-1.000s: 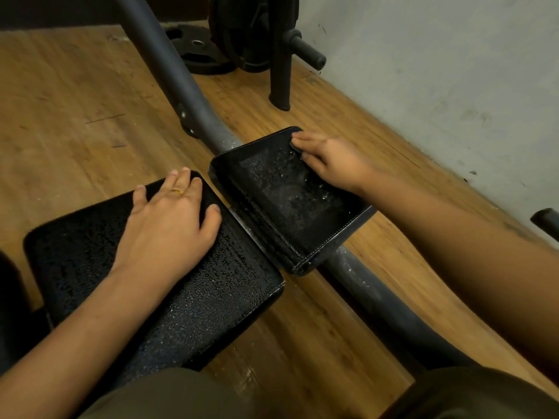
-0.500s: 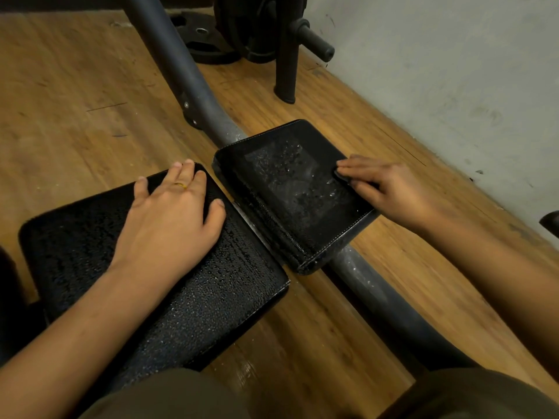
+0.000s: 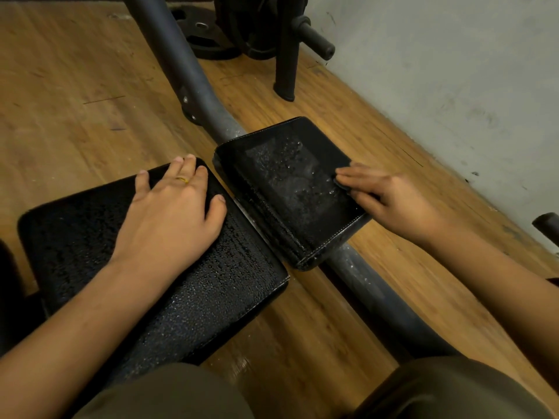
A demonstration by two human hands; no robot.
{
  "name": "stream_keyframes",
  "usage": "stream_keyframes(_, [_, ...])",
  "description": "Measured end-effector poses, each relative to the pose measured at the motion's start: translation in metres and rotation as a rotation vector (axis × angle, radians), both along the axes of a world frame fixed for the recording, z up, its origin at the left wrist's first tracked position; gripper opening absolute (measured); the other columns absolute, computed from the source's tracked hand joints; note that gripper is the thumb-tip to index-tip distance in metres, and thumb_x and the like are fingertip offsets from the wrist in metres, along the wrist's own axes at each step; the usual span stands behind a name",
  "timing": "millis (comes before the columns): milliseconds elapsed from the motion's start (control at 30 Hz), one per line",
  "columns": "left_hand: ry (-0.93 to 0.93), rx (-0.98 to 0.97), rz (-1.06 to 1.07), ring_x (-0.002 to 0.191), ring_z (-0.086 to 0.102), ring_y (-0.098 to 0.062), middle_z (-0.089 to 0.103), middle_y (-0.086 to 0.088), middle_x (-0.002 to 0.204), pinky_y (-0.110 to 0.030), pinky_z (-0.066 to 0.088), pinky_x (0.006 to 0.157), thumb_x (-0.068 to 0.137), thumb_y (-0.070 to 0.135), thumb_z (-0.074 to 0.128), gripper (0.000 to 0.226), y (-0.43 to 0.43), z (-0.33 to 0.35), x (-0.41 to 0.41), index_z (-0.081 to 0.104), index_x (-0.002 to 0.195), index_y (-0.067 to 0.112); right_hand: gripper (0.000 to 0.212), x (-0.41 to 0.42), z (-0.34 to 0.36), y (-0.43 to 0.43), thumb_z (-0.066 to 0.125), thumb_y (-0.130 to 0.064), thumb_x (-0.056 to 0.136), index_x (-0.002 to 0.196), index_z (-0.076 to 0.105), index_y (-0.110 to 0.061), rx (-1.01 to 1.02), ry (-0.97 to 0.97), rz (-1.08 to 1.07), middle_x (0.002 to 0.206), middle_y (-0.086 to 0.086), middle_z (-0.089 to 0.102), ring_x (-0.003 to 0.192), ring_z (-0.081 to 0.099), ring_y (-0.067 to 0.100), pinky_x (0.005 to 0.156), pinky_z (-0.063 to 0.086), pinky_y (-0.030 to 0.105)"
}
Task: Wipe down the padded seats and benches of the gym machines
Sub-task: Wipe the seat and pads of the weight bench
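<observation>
Two black padded seats sit on a grey machine frame. The larger pad [image 3: 187, 297] is beaded with droplets, and my left hand [image 3: 172, 216] rests flat on it with fingers spread. The smaller pad [image 3: 284, 182] lies to its right, wet in the middle. My right hand [image 3: 390, 198] presses straight fingers on that pad's right edge. A small dark patch shows under the fingertips; whether it is a cloth is unclear.
The grey frame tube [image 3: 187, 83] runs diagonally under the pads across the wooden floor [image 3: 75, 86]. A weight plate [image 3: 205, 37] and a black post with a peg [image 3: 287, 55] stand at the back. A grey wall [image 3: 453, 71] closes the right side.
My right hand slid from the small pad's far corner down along its right edge, leaving a wiped streak. My left hand stayed flat on the larger pad.
</observation>
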State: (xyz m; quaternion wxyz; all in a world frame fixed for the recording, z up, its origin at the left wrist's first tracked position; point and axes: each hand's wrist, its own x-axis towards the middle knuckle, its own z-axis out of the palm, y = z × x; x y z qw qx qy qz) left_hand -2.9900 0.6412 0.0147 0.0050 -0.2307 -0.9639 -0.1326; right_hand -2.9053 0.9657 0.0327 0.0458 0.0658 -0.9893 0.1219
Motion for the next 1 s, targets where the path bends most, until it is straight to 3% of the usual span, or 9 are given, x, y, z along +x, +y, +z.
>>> stream_keyframes(133, [0.006,-0.006,-0.001,0.149,0.026,-0.023,0.033,-0.013,0.158,-0.059,0.022,0.116,0.098,0.042,0.039,0.061,0.0,-0.002,-0.002,0.044,0.146,0.005,0.036,-0.002,0.0,0.0,0.061,-0.005,0.095,0.13,0.063,-0.004,0.02,0.003,0.023,0.137,0.008,0.06,0.132,0.048,0.014,0.116,0.023,0.012])
stream_keyframes(300, [0.003,-0.005,-0.004,0.15,0.024,-0.022,0.032,-0.012,0.159,-0.059,0.021,0.116,0.098,0.043,0.038,0.061,0.0,-0.003,-0.003,0.042,0.147,0.006,0.038,-0.065,-0.006,-0.016,0.057,-0.005,0.097,0.135,0.059,-0.003,0.059,-0.017,0.02,0.142,0.01,0.056,0.135,0.048,0.024,0.114,0.014,0.006])
stream_keyframes(433, [0.01,0.0,-0.009,0.149,0.026,-0.023,0.033,-0.013,0.158,-0.059,0.022,0.116,0.098,0.042,0.04,0.06,-0.001,-0.003,-0.002,0.044,0.146,0.005,0.039,-0.117,-0.002,-0.034,0.053,-0.007,0.099,0.138,0.056,-0.005,0.033,-0.02,-0.012,0.145,0.009,0.053,0.138,0.045,0.023,0.111,0.016,0.01])
stream_keyframes(600, [0.012,-0.002,-0.011,0.149,0.026,-0.023,0.033,-0.013,0.158,-0.059,0.021,0.116,0.098,0.042,0.039,0.06,-0.001,-0.002,-0.002,0.044,0.145,0.005,0.039,-0.094,0.0,-0.031,0.054,-0.007,0.099,0.138,0.057,-0.007,0.012,-0.035,-0.011,0.145,0.007,0.054,0.138,0.045,0.021,0.107,0.01,-0.002])
stream_keyframes(667, [0.016,0.003,-0.012,0.149,0.026,-0.023,0.033,-0.014,0.158,-0.059,0.021,0.116,0.099,0.042,0.039,0.059,-0.001,-0.003,-0.003,0.044,0.145,0.005,0.038,-0.065,0.0,-0.022,0.056,-0.006,0.099,0.137,0.058,-0.008,0.017,-0.046,-0.006,0.144,0.006,0.054,0.138,0.044,0.019,0.112,0.013,0.003])
stream_keyframes(800, [0.004,-0.001,-0.011,0.149,0.026,-0.023,0.033,-0.013,0.159,-0.06,0.022,0.116,0.099,0.042,0.038,0.06,-0.001,-0.003,-0.003,0.043,0.146,0.005,0.038,-0.027,-0.003,-0.011,0.059,-0.006,0.098,0.135,0.06,-0.009,0.017,-0.046,-0.051,0.142,0.001,0.056,0.138,0.045,0.019,0.119,0.026,0.026])
stream_keyframes(1000, [-0.008,0.008,-0.014,0.15,0.022,-0.022,0.029,-0.012,0.16,-0.058,0.019,0.117,0.1,0.042,0.038,0.06,-0.001,0.001,-0.001,0.041,0.148,0.006,0.039,-0.072,-0.003,-0.024,0.054,-0.007,0.099,0.138,0.057,-0.007,0.01,-0.047,-0.088,0.145,0.007,0.053,0.139,0.044,0.021,0.111,0.014,0.008])
